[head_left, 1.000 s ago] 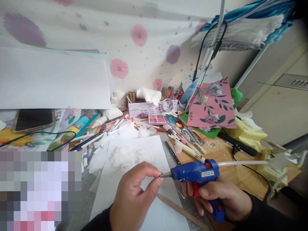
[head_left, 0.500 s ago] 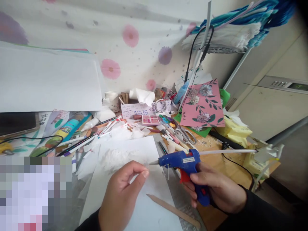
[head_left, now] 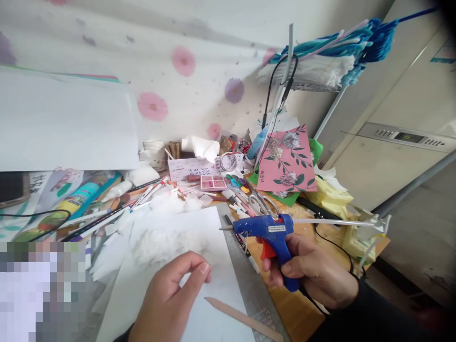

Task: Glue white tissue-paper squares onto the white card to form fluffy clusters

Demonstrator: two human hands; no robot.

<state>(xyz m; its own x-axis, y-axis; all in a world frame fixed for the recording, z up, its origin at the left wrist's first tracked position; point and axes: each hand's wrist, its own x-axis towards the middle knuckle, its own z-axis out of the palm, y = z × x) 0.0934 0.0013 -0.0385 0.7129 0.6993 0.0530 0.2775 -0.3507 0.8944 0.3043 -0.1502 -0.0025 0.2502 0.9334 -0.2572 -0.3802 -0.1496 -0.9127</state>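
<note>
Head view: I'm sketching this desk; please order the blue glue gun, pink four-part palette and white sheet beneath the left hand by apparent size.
1. White sheet, partly covered
2. Blue glue gun
3. Pink four-part palette

Txt on glue gun (head_left: 258, 224) label (head_left: 277, 228) illegible, phone (head_left: 13, 187) part off L edge

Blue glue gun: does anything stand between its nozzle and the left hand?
Nothing visible does: the right hand holds the blue glue gun with its nozzle apart from the left hand, and white paper shows through the gap.
</note>
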